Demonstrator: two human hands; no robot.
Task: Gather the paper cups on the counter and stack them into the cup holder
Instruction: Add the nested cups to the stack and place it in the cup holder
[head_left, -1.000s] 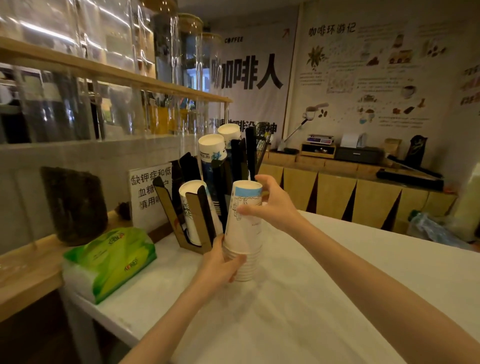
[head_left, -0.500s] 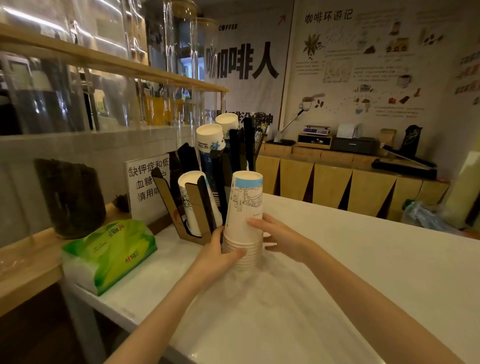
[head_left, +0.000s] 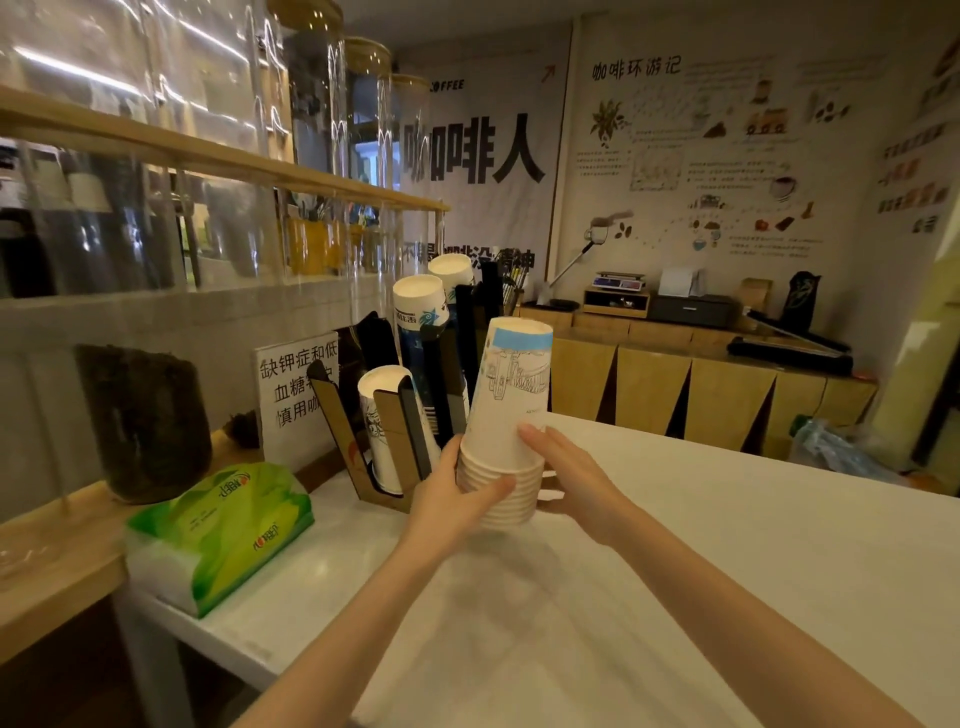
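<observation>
An upside-down stack of several white paper cups (head_left: 506, 415) with a blue band and line drawing sits between both hands, just above the white counter (head_left: 675, 571). My left hand (head_left: 457, 499) grips the nested rims at the bottom left. On the stack's right side my right hand (head_left: 566, 478) rests, fingers against the lower wall. Right behind stands the brown and black cup holder (head_left: 395, 441), slanted, with three cup stacks (head_left: 418, 306) in its slots.
A green tissue pack (head_left: 223, 525) lies at the counter's left end. A white sign with black characters (head_left: 296, 389) and a dark jar (head_left: 145, 421) stand on the wooden ledge. Glass shelving rises at left. A wooden cabinet (head_left: 701, 395) with equipment lines the far wall.
My right hand has slid from the top of the stack down to its lower right side. The left hand keeps its grip at the rims, and the stack has stayed in place.
</observation>
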